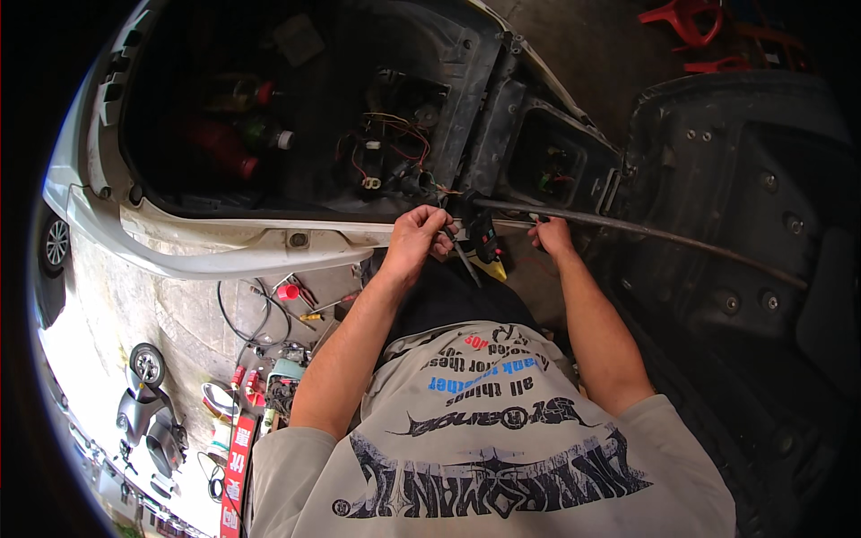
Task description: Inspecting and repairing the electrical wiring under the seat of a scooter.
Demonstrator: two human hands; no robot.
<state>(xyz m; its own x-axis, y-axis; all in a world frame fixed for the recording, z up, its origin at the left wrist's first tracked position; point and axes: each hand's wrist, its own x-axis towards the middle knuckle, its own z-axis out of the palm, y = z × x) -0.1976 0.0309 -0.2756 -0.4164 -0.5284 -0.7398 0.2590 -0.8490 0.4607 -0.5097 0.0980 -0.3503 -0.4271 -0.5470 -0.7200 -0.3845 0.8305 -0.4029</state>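
Observation:
My left hand [419, 238], at the scooter's white body edge [332, 255], has closed fingers on a thin black cable-like piece [465, 264]. Just right of it hangs a black switch housing [485, 238] with red parts. My right hand [552, 237] is curled closed at the panel edge; what is in its fingers is too small to make out. Above it a long grey rod or cable [646, 229] runs rightward. Exposed wires [408, 125] and connectors sit in the dark opening above my left hand.
Bottles [240, 151] lie inside the body. A large black panel [735, 206] fills the right, with red plastic seats or stools [686, 22] behind. At lower left are a looped cable [255, 340], several tools [296, 294], a red box [238, 457] and a parked scooter [152, 421].

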